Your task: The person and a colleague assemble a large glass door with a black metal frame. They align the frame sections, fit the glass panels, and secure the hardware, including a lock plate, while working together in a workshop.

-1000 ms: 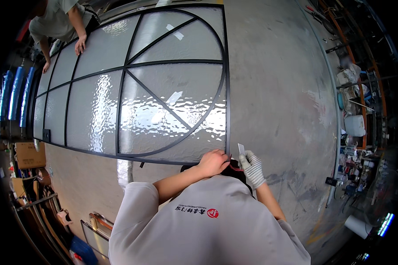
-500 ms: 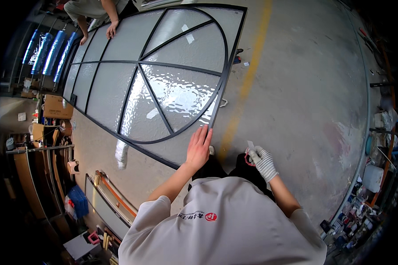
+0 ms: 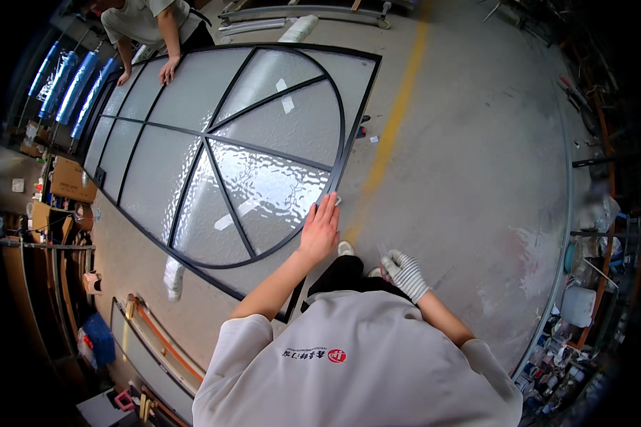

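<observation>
A large black-framed panel of rippled glass (image 3: 171, 92), with a circle and crossing bars in its grid, lies flat in front of me. My left hand (image 3: 320, 229) is bare, its fingers stretched out over the panel's near right edge. Down by my legs, my right hand (image 3: 406, 276) wears a grey-and-white striped glove. Its fingers are closed, and a small pale, see-through piece sticks up from them; the rest of what they hold is hidden. White tape strips (image 3: 285, 96) cling to the glass. At the panel's far left, a co-worker's hands (image 3: 169, 70) rest on its edge.
Wrapped white supports (image 3: 173, 277) show beneath the panel. A yellow floor line (image 3: 399, 107) runs along its right side. Shelves with boxes (image 3: 71, 179) and blue rolls (image 3: 75, 85) stand at left. Cluttered racks (image 3: 580, 306) line the right. Behind the panel is a wheeled cart (image 3: 306, 13).
The view has shifted, so the panel sits lower and more to the left. My left hand stays at the panel's edge. A red ring seen at my right hand before is now mostly hidden.
</observation>
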The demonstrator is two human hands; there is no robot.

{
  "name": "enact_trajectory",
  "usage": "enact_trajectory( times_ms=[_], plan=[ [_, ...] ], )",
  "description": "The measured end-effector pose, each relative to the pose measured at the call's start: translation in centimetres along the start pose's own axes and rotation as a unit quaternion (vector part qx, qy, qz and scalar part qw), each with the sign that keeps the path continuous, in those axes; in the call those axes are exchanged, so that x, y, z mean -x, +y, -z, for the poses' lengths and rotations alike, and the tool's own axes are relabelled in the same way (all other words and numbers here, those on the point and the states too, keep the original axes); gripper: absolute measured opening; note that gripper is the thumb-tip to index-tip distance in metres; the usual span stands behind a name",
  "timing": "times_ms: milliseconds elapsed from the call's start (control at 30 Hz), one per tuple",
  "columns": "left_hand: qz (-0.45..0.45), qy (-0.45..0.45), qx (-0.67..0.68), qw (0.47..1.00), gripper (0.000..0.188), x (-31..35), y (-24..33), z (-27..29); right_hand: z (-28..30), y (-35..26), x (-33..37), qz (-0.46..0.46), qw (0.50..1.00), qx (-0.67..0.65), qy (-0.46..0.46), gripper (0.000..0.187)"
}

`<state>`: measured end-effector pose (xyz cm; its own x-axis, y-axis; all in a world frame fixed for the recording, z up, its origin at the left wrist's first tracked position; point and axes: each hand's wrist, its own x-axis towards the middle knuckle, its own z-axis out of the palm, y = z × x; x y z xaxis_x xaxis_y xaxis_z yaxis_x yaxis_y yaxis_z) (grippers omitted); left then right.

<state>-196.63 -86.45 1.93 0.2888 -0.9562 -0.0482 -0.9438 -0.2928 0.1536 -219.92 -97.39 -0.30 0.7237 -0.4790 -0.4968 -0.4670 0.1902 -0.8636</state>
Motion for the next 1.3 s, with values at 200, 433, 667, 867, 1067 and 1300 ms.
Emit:
enact_trajectory(
  times_ms=[200, 433, 667, 867, 1067, 1300],
  plan=[
    [-0.017, 0.073, 0.139, 0.987, 0.044, -4.8, -0.2, -0.4, 1.2, -2.1, -3.8, -0.056, 0.987, -0.131, 0.070, 0.011],
    [0.058, 0.140, 0.192, 0.970, 0.053, -4.0, -2.7, 0.5, 4.0, -5.1, -12.6, -0.017, 0.988, -0.139, 0.065, 0.013],
    [0.142, 0.153, 0.198, 0.958, 0.055, -7.1, -3.2, 1.2, 8.5, -11.2, -26.2, -0.004, 0.997, -0.072, 0.004, 0.019],
    [0.212, 0.129, 0.204, 0.947, 0.058, -14.6, -2.3, 2.1, 13.9, -17.1, -36.6, 0.089, 0.995, 0.048, 0.019, 0.026],
    [0.289, 0.150, 0.201, 0.924, 0.056, -20.0, -1.9, 2.2, 17.4, -22.1, -43.3, 0.239, 0.952, 0.188, -0.031, 0.022],
    [0.360, 0.207, 0.230, 0.880, 0.054, -22.3, -1.2, 2.5, 18.1, -27.3, -48.6, 0.170, 0.945, 0.227, -0.161, 0.020]
  ],
)
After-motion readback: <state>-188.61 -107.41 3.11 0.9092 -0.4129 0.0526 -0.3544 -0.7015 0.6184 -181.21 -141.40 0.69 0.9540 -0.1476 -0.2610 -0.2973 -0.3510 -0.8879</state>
